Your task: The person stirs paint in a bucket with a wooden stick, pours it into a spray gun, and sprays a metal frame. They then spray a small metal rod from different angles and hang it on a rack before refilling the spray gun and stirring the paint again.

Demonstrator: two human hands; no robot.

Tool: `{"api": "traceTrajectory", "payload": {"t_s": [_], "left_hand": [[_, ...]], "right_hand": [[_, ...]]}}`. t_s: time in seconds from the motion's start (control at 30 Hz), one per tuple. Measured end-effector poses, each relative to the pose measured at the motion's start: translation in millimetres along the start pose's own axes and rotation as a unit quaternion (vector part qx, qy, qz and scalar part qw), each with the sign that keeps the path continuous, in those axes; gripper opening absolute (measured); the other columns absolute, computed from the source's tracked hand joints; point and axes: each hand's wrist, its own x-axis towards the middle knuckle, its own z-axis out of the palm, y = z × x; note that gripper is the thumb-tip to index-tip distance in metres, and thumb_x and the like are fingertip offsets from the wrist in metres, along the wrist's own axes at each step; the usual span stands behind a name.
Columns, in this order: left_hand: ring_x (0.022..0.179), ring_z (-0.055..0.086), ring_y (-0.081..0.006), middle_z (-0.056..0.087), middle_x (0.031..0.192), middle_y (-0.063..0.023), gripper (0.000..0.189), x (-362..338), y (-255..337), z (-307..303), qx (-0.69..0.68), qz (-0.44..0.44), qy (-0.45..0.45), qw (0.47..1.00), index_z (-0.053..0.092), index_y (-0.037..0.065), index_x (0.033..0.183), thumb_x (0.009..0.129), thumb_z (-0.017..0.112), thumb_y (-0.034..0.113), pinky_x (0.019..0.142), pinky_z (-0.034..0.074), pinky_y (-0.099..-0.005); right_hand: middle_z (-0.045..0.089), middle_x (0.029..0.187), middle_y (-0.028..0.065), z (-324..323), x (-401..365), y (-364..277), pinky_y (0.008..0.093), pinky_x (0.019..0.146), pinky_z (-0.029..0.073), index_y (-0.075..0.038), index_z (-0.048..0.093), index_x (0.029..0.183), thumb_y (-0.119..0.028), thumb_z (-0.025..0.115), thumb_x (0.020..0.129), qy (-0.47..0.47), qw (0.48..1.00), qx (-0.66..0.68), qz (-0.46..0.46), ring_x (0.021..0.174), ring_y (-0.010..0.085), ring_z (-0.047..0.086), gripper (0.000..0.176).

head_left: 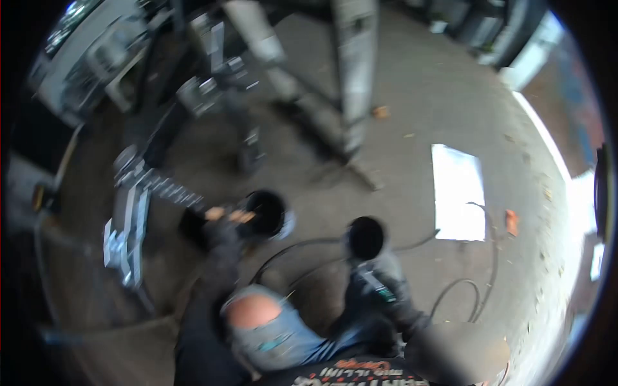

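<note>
Grey metal, the ribbed bar (172,192) left of the frame's centre looks stiff, probably heavy, best gripped mid-length. Our left hand (226,215) curls beside its lower end; blur hides whether it grips. We cannot make out our right hand's state.

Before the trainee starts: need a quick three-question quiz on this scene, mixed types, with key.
1. True or false: the white sheet lies between the two black round shapes.
2. Fill in: the torn jeans leave a bare ____ showing.
3. Which is nearest the left hand? A) white sheet B) a black round shape C) orange scrap

Key:
1. False; it lies on the floor, right of both in the picture.
2. Knee.
3. B.
</note>
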Motion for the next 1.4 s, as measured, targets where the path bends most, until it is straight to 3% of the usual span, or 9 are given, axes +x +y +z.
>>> {"api": "traceTrajectory", "payload": {"t_s": [0.13, 0.27, 0.33, 0.5, 0.67, 1.1, 1.17, 1.27, 1.4], "left_hand": [[0.097, 0.067, -0.0244, 0.068, 0.104, -0.0103, 0.027, 11, -22, 5, 0.373, 0.198, -0.012, 0.906, 0.059, 0.000, 0.120, 0.100, 0.062, 0.017, 0.088, 0.055, -0.0362], [0.107, 0.066, -0.0228, 0.067, 0.114, -0.0102, 0.030, 54, -49, -31, 0.347, 0.242, -0.040, 0.905, 0.057, -0.002, 0.125, 0.100, 0.060, 0.015, 0.095, 0.054, -0.0380], [0.113, 0.065, -0.0220, 0.066, 0.118, -0.0102, 0.032, 91, -64, -53, 0.317, 0.261, -0.068, 0.909, 0.056, -0.003, 0.128, 0.100, 0.059, 0.014, 0.099, 0.053, -0.0389], [0.112, 0.065, -0.0226, 0.066, 0.119, -0.0112, 0.034, 52, -39, 28, 0.411, 0.223, -0.037, 0.883, 0.056, -0.002, 0.130, 0.100, 0.059, 0.014, 0.098, 0.053, -0.0388], [0.111, 0.066, -0.0232, 0.066, 0.120, -0.0122, 0.036, 18, -21, 97, 0.470, 0.208, -0.082, 0.854, 0.055, -0.002, 0.131, 0.100, 0.060, 0.015, 0.096, 0.053, -0.0387], [0.108, 0.067, -0.0248, 0.067, 0.122, -0.0148, 0.040, -85, 54, 138, 0.584, 0.257, -0.128, 0.760, 0.054, 0.000, 0.136, 0.099, 0.061, 0.016, 0.092, 0.053, -0.0384], [0.108, 0.067, -0.0251, 0.067, 0.122, -0.0152, 0.041, -108, 79, 146, 0.612, 0.280, -0.123, 0.729, 0.053, 0.000, 0.136, 0.099, 0.061, 0.016, 0.091, 0.053, -0.0383], [0.105, 0.068, -0.0300, 0.068, 0.119, -0.0190, 0.044, -137, 121, 174, 0.677, 0.459, -0.185, 0.545, 0.053, -0.001, 0.137, 0.098, 0.062, 0.016, 0.090, 0.053, -0.0365], [0.110, 0.067, -0.0282, 0.066, 0.126, -0.0186, 0.037, -187, 152, 209, 0.700, 0.443, -0.168, 0.535, 0.060, 0.000, 0.131, 0.098, 0.061, 0.017, 0.097, 0.051, -0.0361]], "right_hand": [[0.069, 0.119, 0.0074, -24, 1, -22, 0.0321, 0.095, 0.050, -0.006, 0.065, 0.129, -0.010, 0.068, 0.092, 0.041, 0.991, 0.042, 0.119, 0.110, 0.0179, 0.065, 0.037], [0.065, 0.127, 0.0053, -26, 13, -81, 0.0295, 0.102, 0.046, -0.010, 0.061, 0.137, -0.015, 0.072, 0.093, -0.031, 0.887, 0.307, 0.344, 0.117, 0.0142, 0.061, 0.045], [0.065, 0.126, 0.0037, -21, 13, -64, 0.0278, 0.102, 0.045, -0.011, 0.061, 0.136, -0.020, 0.072, 0.095, -0.080, 0.870, 0.336, 0.351, 0.116, 0.0122, 0.060, 0.044], [0.068, 0.116, 0.0008, -14, -1, -29, 0.0276, 0.097, 0.044, -0.009, 0.064, 0.134, -0.024, 0.060, 0.103, -0.097, 0.953, 0.166, 0.233, 0.108, 0.0103, 0.060, 0.034], [0.066, 0.121, 0.0016, -24, 1, -55, 0.0308, 0.101, 0.044, -0.007, 0.059, 0.137, -0.018, 0.056, 0.104, -0.060, 0.857, 0.371, 0.352, 0.111, 0.0114, 0.059, 0.035], [0.066, 0.119, 0.0044, -5, 28, -59, 0.0287, 0.093, 0.050, -0.005, 0.058, 0.135, -0.015, 0.059, 0.101, -0.066, 0.946, 0.292, 0.127, 0.107, 0.0141, 0.062, 0.036], [0.066, 0.119, 0.0052, -4, 30, -80, 0.0273, 0.091, 0.052, -0.004, 0.057, 0.135, -0.010, 0.059, 0.100, -0.103, 0.967, 0.212, 0.098, 0.106, 0.0144, 0.063, 0.036], [0.065, 0.113, 0.0044, 10, 41, -65, 0.0266, 0.085, 0.053, -0.005, 0.056, 0.136, 0.001, 0.061, 0.092, -0.137, 0.982, 0.113, 0.060, 0.099, 0.0125, 0.063, 0.044], [0.065, 0.105, 0.0032, 33, 57, -18, 0.0268, 0.080, 0.052, -0.005, 0.058, 0.134, 0.004, 0.062, 0.088, -0.190, 0.966, 0.164, 0.067, 0.093, 0.0109, 0.062, 0.047]]}}
